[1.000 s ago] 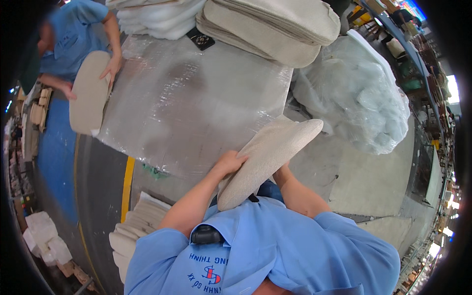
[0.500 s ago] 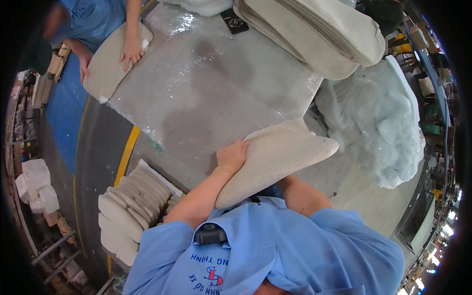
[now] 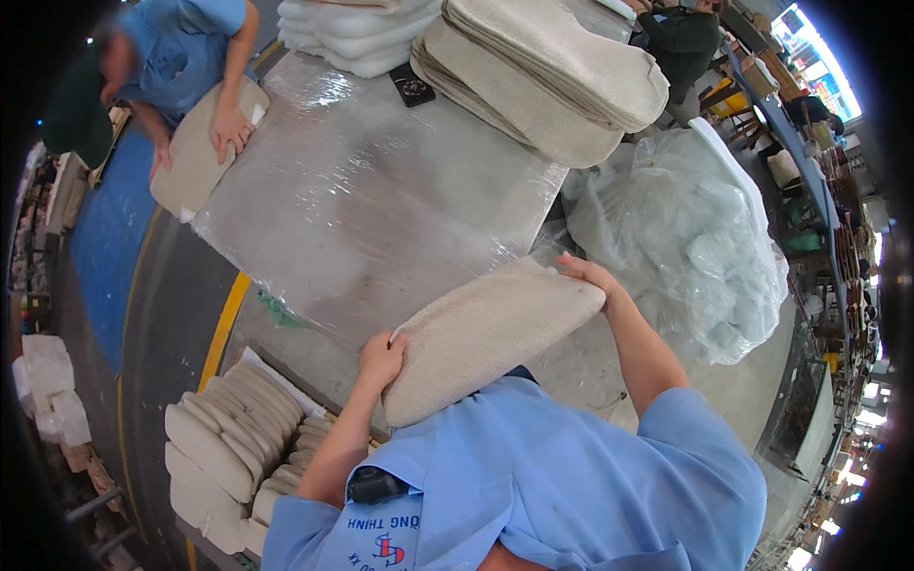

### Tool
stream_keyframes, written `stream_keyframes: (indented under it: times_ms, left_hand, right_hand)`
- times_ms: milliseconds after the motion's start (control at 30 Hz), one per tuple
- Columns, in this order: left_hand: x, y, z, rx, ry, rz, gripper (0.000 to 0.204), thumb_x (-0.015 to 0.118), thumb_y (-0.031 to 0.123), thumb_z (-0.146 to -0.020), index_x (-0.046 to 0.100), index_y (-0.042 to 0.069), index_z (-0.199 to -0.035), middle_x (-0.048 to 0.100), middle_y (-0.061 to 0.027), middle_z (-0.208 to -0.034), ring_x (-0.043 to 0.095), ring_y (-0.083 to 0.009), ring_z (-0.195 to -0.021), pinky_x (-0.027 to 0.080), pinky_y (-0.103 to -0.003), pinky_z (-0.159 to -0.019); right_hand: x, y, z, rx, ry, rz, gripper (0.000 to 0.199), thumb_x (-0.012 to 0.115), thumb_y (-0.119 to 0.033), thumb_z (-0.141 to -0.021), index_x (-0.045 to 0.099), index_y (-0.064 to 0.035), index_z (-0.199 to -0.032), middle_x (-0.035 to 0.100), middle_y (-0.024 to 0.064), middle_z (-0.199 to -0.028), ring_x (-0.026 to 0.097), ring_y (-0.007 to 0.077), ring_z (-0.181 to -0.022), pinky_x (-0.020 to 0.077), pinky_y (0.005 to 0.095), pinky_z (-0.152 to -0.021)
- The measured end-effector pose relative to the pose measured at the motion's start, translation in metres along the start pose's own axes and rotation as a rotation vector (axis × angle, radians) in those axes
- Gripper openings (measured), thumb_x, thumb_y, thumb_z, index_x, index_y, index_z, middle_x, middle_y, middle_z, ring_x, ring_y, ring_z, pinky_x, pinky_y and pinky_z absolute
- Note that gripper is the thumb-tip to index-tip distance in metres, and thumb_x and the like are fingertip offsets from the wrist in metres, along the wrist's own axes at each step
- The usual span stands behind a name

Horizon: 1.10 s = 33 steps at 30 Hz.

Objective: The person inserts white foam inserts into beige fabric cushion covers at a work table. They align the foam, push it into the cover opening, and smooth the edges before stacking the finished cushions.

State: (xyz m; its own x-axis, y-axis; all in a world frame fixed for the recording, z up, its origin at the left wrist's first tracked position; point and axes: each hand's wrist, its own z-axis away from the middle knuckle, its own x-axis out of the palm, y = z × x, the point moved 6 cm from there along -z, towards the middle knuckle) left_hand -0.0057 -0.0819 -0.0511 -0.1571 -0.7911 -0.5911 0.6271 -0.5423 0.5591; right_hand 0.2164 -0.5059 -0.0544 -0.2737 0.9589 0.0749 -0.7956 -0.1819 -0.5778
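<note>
A beige fabric cushion [image 3: 490, 338] lies slanted in front of my chest, its far edge over the near edge of the plastic-wrapped table [image 3: 381, 209]. My left hand [image 3: 383, 360] grips its left edge, with the fingertips partly hidden. At the far right corner, my right hand [image 3: 583, 271] pinches the edge, where a bit of clear film or white lining shows. Across the table's left corner, a co-worker's hands [image 3: 228, 133] press on another beige cushion [image 3: 195, 176].
Flat beige cushion covers [image 3: 543, 86] are piled at the far right of the table. White padding sheets [image 3: 357, 33] and a black phone-like object [image 3: 412, 86] lie beside them. A large clear bag [image 3: 681, 247] stands at right. Finished-looking cushions [image 3: 233, 428] are stacked at lower left.
My right hand has come from beneath the cushion to its far right corner. The cushion's flared right end now looks drawn together, and my left hand has shifted left and nearer.
</note>
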Motion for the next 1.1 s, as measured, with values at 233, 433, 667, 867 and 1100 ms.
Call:
stream_keyframes:
  times_ms: [233, 433, 667, 867, 1100]
  left_hand:
    - [-0.059, -0.061, 0.018, -0.057, 0.186, 0.249, 0.046, 0.058, 0.04, -0.108, 0.069, -0.003, -0.122, 0.074, -0.0246, -0.111, 0.07, -0.0381, -0.104, 0.052, -0.045, -0.093]
    - [-0.054, -0.079, 0.018, -0.04, 0.317, 0.147, 0.057, 0.065, 0.046, -0.102, 0.068, -0.003, -0.132, 0.074, -0.0223, -0.122, 0.07, -0.0381, -0.116, 0.052, -0.044, -0.104]
    - [-0.064, -0.026, -0.026, -0.138, -0.022, -0.106, 0.058, 0.071, 0.048, -0.096, 0.072, -0.002, -0.124, 0.074, -0.0238, -0.12, 0.07, -0.0394, -0.116, 0.053, -0.048, -0.101]
    - [-0.06, -0.03, -0.029, -0.024, 0.209, 0.191, 0.035, 0.063, 0.034, -0.106, 0.073, 0.002, -0.116, 0.075, -0.0163, -0.103, 0.07, -0.0317, -0.094, 0.053, -0.043, -0.087]
    - [-0.064, -0.019, -0.022, 0.019, 0.36, 0.279, 0.033, 0.059, 0.034, -0.11, 0.068, 0.003, -0.106, 0.071, -0.0163, -0.09, 0.067, -0.0301, -0.081, 0.052, -0.041, -0.078]
  right_hand:
    - [0.088, -0.016, 0.04, -0.082, -0.19, 0.006, 0.066, 0.073, -0.047, -0.102, 0.058, -0.0028, -0.148, 0.066, 0.0139, -0.137, 0.068, 0.0232, -0.121, 0.056, 0.038, -0.1]
    - [0.148, -0.041, 0.008, -0.325, -0.073, 1.138, 0.067, 0.078, -0.049, -0.093, 0.068, -0.002, -0.139, 0.066, 0.0216, -0.139, 0.067, 0.0322, -0.123, 0.055, 0.0421, -0.104]
    - [0.186, -0.054, -0.033, -0.3, -0.128, 1.282, 0.053, 0.075, -0.053, -0.09, 0.077, -0.0061, -0.115, 0.075, 0.0212, -0.119, 0.07, 0.0383, -0.113, 0.0563, 0.0462, -0.097]
    - [0.209, -0.057, -0.036, -0.278, -0.288, 1.573, 0.045, 0.073, -0.046, -0.094, 0.072, -0.0054, -0.114, 0.075, 0.019, -0.115, 0.07, 0.0358, -0.107, 0.0552, 0.0458, -0.091]
    - [0.239, -0.065, -0.032, -0.386, -0.379, 1.336, 0.045, 0.067, -0.046, -0.098, 0.075, -0.0042, -0.113, 0.076, 0.018, -0.113, 0.071, 0.0358, -0.109, 0.0548, 0.0473, -0.094]
